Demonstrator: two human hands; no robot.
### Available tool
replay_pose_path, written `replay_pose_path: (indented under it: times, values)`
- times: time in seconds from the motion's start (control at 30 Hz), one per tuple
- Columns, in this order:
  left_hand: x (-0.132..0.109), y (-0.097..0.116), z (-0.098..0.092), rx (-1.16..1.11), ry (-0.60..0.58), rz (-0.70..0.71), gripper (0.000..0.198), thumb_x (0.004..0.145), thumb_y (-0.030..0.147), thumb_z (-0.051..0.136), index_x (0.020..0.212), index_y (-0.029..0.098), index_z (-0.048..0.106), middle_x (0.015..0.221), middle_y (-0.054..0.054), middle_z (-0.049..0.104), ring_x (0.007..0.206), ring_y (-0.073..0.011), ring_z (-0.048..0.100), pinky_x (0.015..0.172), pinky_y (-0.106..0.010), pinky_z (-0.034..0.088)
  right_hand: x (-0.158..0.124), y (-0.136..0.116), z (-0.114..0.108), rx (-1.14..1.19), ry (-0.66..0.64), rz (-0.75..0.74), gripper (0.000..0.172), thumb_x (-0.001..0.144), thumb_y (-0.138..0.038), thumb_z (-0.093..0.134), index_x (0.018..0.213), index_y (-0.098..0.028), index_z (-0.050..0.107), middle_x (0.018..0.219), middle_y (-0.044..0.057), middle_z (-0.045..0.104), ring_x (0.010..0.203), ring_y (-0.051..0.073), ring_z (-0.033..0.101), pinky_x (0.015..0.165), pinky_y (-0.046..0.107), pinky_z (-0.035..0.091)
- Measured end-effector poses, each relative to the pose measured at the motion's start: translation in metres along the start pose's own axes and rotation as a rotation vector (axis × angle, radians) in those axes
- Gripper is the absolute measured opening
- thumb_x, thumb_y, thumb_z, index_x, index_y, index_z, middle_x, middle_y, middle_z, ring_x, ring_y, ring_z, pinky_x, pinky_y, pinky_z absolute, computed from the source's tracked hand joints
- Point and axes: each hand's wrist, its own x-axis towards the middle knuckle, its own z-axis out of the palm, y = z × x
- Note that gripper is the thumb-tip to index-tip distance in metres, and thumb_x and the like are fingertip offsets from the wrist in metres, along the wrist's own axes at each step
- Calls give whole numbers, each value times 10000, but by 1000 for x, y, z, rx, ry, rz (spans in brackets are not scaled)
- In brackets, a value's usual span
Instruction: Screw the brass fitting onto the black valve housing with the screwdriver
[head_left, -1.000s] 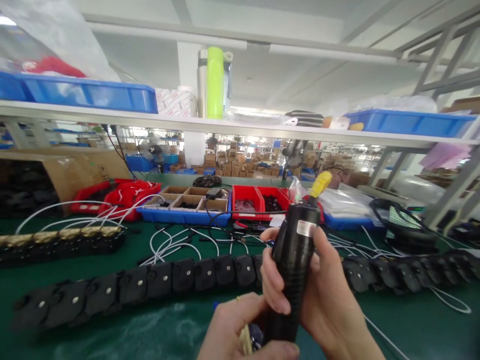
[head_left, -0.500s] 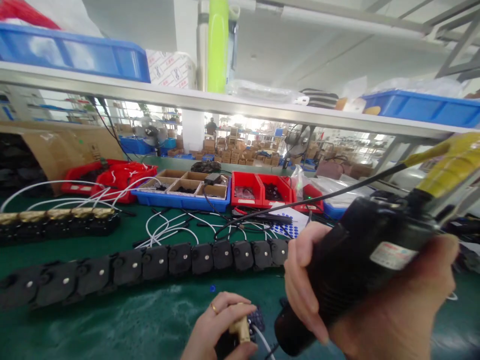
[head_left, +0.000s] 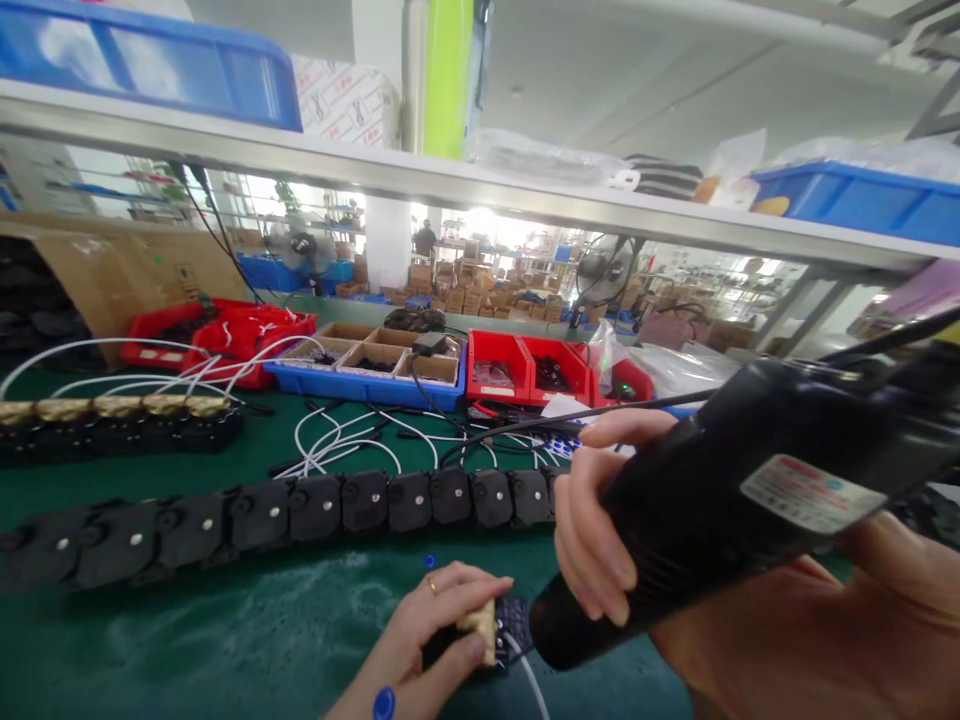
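Observation:
My right hand (head_left: pixel 750 610) is wrapped round a black electric screwdriver (head_left: pixel 735 500), which lies tilted with its nose down to the left, just above the green mat. My left hand (head_left: pixel 427 640) is closed on a small black part with a brass fitting (head_left: pixel 480 632) pressed to the mat; a white wire (head_left: pixel 532 685) leaves it. The screwdriver's nose is right beside that part. A long row of black parts (head_left: pixel 300 510) lies across the mat behind my hands.
A second row of brass-topped black parts (head_left: pixel 112 425) lies at the left. Loose white wires (head_left: pixel 337 450), a blue tray with cardboard compartments (head_left: pixel 367 385) and red bins (head_left: pixel 525 370) stand further back. An overhead shelf (head_left: pixel 450 195) holds blue crates.
The screwdriver has tipped from upright to lying slanted and swung right, closer to the camera. My left hand has lowered the brass-fitted part onto the mat. The view has tilted down.

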Motion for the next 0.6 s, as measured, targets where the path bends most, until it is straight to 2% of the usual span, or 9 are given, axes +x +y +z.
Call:
replay_pose_path:
  times: [0.1,0.17,0.23,0.27,0.33,0.47,0.53,0.6]
  values:
    - [1,4,-1,-40,32,19,335,992,434,556,1299,374,673,1243,-25,711,1112,-219,659,971,-283,526,11,6,-17,5,-151,8,485,852,-601,689,1142,-214,723,713,84,657,577,217,614,543,330,502]
    - [2,5,-1,-36,30,-1,322,998,447,543,1274,375,690,1237,-21,722,1140,-229,649,1016,-306,502,21,8,-31,20,-249,140,398,813,-553,743,1071,-250,737,638,68,659,511,246,630,486,357,512]
    - [2,3,-1,-33,-10,-29,313,1006,446,531,1266,378,693,1256,-12,718,1193,-228,623,1065,-320,457,27,8,-39,23,-268,263,342,747,-517,805,959,-258,737,571,45,640,455,255,618,461,376,516]
    - [3,2,-1,-39,-36,-41,322,1010,452,521,1273,370,687,1273,-15,711,1213,-228,610,1080,-328,436,27,8,-40,19,-228,270,335,730,-520,817,914,-254,730,551,36,627,433,246,604,452,371,512]
    - [4,-1,-1,-52,-90,-51,360,1014,488,500,1294,344,674,1308,-32,693,1228,-233,597,1091,-348,407,23,7,-36,4,-130,188,323,755,-528,801,891,-246,722,546,25,615,419,221,582,430,340,499]
    - [5,-5,-1,-55,-104,-12,406,997,572,493,1264,334,685,1305,-36,694,1199,-233,602,1066,-355,385,6,8,-14,-57,-27,16,370,831,-558,758,981,-221,731,618,31,637,481,182,584,444,281,485]
    - [6,-5,0,-54,-88,7,388,994,576,500,1215,330,702,1268,-23,710,1175,-224,612,1049,-344,378,1,11,-4,-121,40,-5,459,793,-621,775,954,-194,735,630,44,637,494,165,566,468,272,482]
    - [7,-4,1,-52,-73,20,369,997,562,504,1165,311,717,1224,-19,727,1144,-215,625,1034,-334,377,0,16,1,-174,139,-48,524,726,-671,806,857,-168,740,566,42,614,438,145,532,431,246,455]
